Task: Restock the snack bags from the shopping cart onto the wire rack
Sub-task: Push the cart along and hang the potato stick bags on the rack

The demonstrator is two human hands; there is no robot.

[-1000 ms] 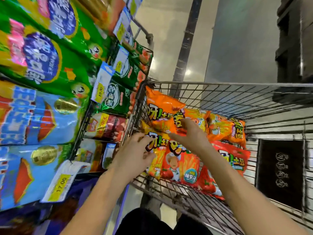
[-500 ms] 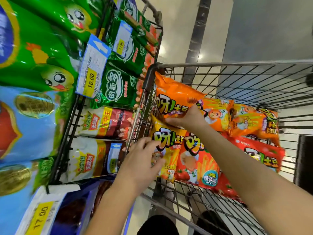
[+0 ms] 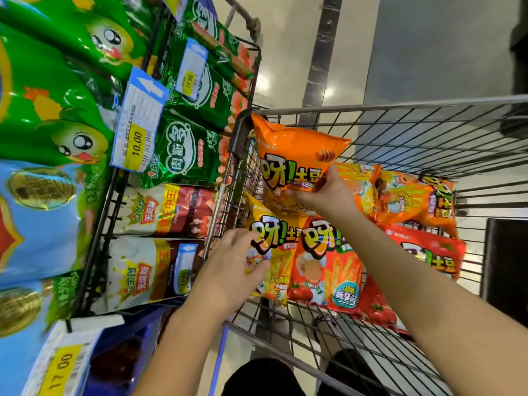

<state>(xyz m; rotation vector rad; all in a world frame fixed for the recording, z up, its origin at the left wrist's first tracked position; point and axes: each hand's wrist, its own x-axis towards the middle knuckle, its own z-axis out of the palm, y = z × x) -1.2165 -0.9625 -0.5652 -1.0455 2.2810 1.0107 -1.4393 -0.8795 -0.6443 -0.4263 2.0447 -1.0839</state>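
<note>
A wire shopping cart (image 3: 400, 105) holds several snack bags. My right hand (image 3: 323, 192) grips the lower edge of an orange snack bag (image 3: 294, 150) and holds it upright at the cart's left corner. My left hand (image 3: 234, 270) reaches over the cart's left side, its fingers curling onto a yellow snack bag (image 3: 275, 252). A red snack bag (image 3: 325, 264) lies beside the yellow one, and more orange bags (image 3: 411, 195) and a red bag (image 3: 428, 252) lie further right. The wire rack (image 3: 94, 244) stands at the left, stocked with bags.
The rack holds green bags (image 3: 188, 147), white and dark red bags (image 3: 165, 210) and blue bags (image 3: 37, 215), with price tags (image 3: 137, 124) clipped to its front. Grey floor (image 3: 428, 52) lies beyond the cart. A dark mat (image 3: 505, 261) lies at the right.
My right hand has lifted the orange bag higher and more upright in the cart. My left hand has closed further onto the yellow bag. The view has moved closer.
</note>
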